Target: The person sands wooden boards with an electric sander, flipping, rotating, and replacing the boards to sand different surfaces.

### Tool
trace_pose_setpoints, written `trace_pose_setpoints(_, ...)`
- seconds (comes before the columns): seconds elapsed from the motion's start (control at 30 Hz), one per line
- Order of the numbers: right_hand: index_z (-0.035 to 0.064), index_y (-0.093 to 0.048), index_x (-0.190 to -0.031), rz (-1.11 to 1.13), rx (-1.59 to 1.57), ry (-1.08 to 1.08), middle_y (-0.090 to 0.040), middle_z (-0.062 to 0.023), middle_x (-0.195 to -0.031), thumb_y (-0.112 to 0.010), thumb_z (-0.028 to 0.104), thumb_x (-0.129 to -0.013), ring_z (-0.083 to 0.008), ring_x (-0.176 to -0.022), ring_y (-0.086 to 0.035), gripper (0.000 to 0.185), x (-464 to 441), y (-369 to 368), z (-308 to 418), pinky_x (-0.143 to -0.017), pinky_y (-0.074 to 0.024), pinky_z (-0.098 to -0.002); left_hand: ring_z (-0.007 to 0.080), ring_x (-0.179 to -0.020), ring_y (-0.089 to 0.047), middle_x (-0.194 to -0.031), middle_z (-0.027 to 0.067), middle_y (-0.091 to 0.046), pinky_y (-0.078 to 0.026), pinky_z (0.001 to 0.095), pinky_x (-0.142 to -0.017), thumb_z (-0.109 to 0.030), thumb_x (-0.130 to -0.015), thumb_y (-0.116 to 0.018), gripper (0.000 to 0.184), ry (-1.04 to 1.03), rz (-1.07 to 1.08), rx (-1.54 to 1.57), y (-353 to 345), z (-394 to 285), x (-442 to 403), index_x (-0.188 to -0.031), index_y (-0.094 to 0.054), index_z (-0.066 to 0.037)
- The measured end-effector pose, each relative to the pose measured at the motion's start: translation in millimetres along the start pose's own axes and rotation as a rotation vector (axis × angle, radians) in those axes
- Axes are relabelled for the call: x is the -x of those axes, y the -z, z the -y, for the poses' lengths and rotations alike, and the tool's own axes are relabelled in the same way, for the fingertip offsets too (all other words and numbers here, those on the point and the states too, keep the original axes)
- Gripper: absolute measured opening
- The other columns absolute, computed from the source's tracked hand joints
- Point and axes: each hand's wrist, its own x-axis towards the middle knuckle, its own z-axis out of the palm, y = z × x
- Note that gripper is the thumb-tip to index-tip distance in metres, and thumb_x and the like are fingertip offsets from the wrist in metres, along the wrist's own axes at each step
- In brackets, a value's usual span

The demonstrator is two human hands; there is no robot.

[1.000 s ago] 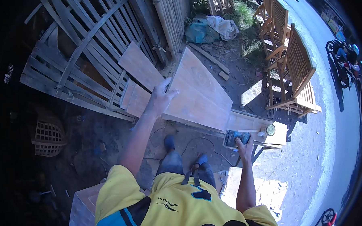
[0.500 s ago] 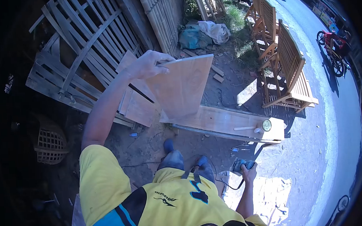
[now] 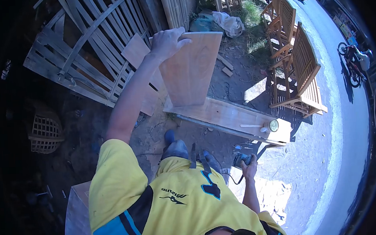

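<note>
My left hand (image 3: 168, 43) grips the top edge of a wooden panel (image 3: 190, 69), which stands upright with its lower edge on the left end of a long wooden bench (image 3: 225, 116). Low on the right, beside the bench's front edge, my right hand (image 3: 250, 168) is closed around a dark power sander (image 3: 241, 159) with a cord hanging from it. A round jar (image 3: 272, 125) sits near the bench's right end, with a flat stick (image 3: 251, 125) beside it. Another panel (image 3: 135, 50) leans against the slatted wood behind my left forearm.
Slatted bamboo frames (image 3: 96, 29) stand at the upper left. Wooden folding chairs (image 3: 305, 68) line the road edge on the right. A woven basket (image 3: 46, 131) is at the far left. White and teal sacks (image 3: 230, 24) lie behind the bench. A motorcycle (image 3: 353, 64) is on the road.
The panel has gone from lying tilted over the bench to standing upright, with my left hand now on its top edge. My right hand has drawn the sander off the bench, down towards me.
</note>
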Motion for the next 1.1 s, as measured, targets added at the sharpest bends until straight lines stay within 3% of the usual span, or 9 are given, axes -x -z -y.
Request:
trace_pose_setpoints(0.1, 0.0152, -0.05, -0.147, 0.0, -0.013, -0.029, -0.064, -0.0282, -0.118, -0.087, 0.026, -0.081, -0.047, -0.107, -0.068, 0.077, 3, -2, 6, -0.095, -0.0536, -0.0534, 0.0365, -0.098, -0.077, -0.104, 0.0121, -0.08, -0.06, 0.0527, -0.081, -0.065, -0.097, -0.067, 0.053, 0.023, -0.059, 0.015, -6, 11, 8, -0.115, -0.073, -0.016)
trace_pose_setpoints(0.33, 0.0077, -0.049, -0.141, 0.102, -0.033, -0.035, -0.06, -0.0269, -0.129, -0.09, 0.019, -0.077, -0.0461, -0.115, -0.065, 0.077, 13, -2, 2, -0.099, -0.0542, -0.0525, 0.0365, -0.089, -0.077, -0.096, 0.0121, -0.078, -0.06, 0.0504, -0.077, -0.057, -0.094, -0.074, 0.048, -0.006, -0.115, 0.025, 0, 10, 29, -0.105, -0.069, -0.011)
trace_pose_setpoints(0.5, 0.011, -0.045, -0.143, 0.206, 0.072, -0.118, -0.059, -0.0278, -0.127, -0.091, 0.022, -0.077, -0.0484, -0.113, -0.066, 0.082, 30, -3, -8, -0.099, -0.0553, -0.0532, 0.0358, -0.086, -0.076, -0.092, 0.0116, -0.076, -0.059, 0.05, -0.074, -0.055, -0.094, -0.075, 0.046, -0.024, -0.129, 0.06, 10, -9, 52, -0.103, -0.068, -0.011)
trace_pose_setpoints(0.7, 0.0163, -0.038, -0.15, 0.294, 0.17, -0.214, -0.058, -0.0296, -0.126, -0.09, 0.031, -0.078, -0.05, -0.113, -0.067, 0.09, 54, -15, -38, -0.099, -0.0544, -0.0576, 0.0357, -0.084, -0.076, -0.092, 0.0111, -0.076, -0.059, 0.0489, -0.069, -0.046, -0.097, -0.073, 0.037, 0.021, 0.11, 0.094, 51, -64, 131, -0.102, -0.067, -0.01)
trace_pose_setpoints(0.77, 0.0161, -0.033, -0.157, 0.287, 0.179, -0.226, -0.056, -0.0318, -0.129, -0.089, 0.028, -0.079, -0.0514, -0.114, -0.066, 0.098, 60, -17, -45, -0.1, -0.0537, -0.0577, 0.0373, -0.082, -0.075, -0.09, 0.0118, -0.077, -0.057, 0.0484, -0.071, -0.043, -0.099, -0.071, 0.032, 0.039, 0.468, 0.078, 67, -86, 162, -0.113, -0.074, -0.014)
trace_pose_setpoints(0.8, 0.0153, -0.032, -0.159, 0.284, 0.179, -0.256, -0.057, -0.0319, -0.129, -0.089, 0.028, -0.079, -0.0516, -0.115, -0.066, 0.099, 62, -17, -47, -0.101, -0.0539, -0.0571, 0.0373, -0.082, -0.075, -0.09, 0.0118, -0.077, -0.057, 0.0484, -0.071, -0.043, -0.099, -0.071, 0.032, 0.044, 0.516, 0.091, 72, -97, 178, -0.113, -0.074, -0.014)
trace_pose_setpoints(0.9, 0.0132, -0.032, -0.158, 0.278, 0.212, -0.319, -0.057, -0.0312, -0.13, -0.089, 0.03, -0.08, -0.0503, -0.115, -0.066, 0.098, 65, -25, -65, -0.101, -0.0546, -0.0557, 0.0348, -0.092, -0.077, -0.106, 0.0124, -0.079, -0.061, 0.0456, -0.079, -0.031, -0.099, -0.071, 0.035, 0.033, 0.764, 0.119, 74, -125, 224, -0.129, -0.073, -0.015)
trace_pose_setpoints(0.97, 0.013, -0.033, -0.158, 0.282, 0.246, -0.336, -0.057, -0.031, -0.13, -0.089, 0.032, -0.081, -0.0501, -0.115, -0.067, 0.098, 66, -28, -73, -0.1, -0.0549, -0.0551, 0.0324, -0.109, -0.076, -0.128, 0.0134, -0.075, -0.062, 0.0422, -0.091, -0.019, -0.096, -0.069, 0.044, -0.08, 0.591, 0.276, 66, -138, 260, -0.14, -0.068, -0.012)
trace_pose_setpoints(1.1, 0.0125, -0.031, -0.16, 0.317, 0.283, -0.327, -0.057, -0.0315, -0.131, -0.089, 0.034, -0.081, -0.0501, -0.115, -0.067, 0.1, 62, -28, -76, -0.101, -0.0551, -0.0546, 0.0332, -0.127, -0.07, -0.142, 0.0161, -0.068, -0.061, 0.041, -0.099, -0.01, -0.095, -0.063, 0.052, -0.092, 0.636, 0.282, 59, -163, 303, -0.147, -0.061, -0.005)
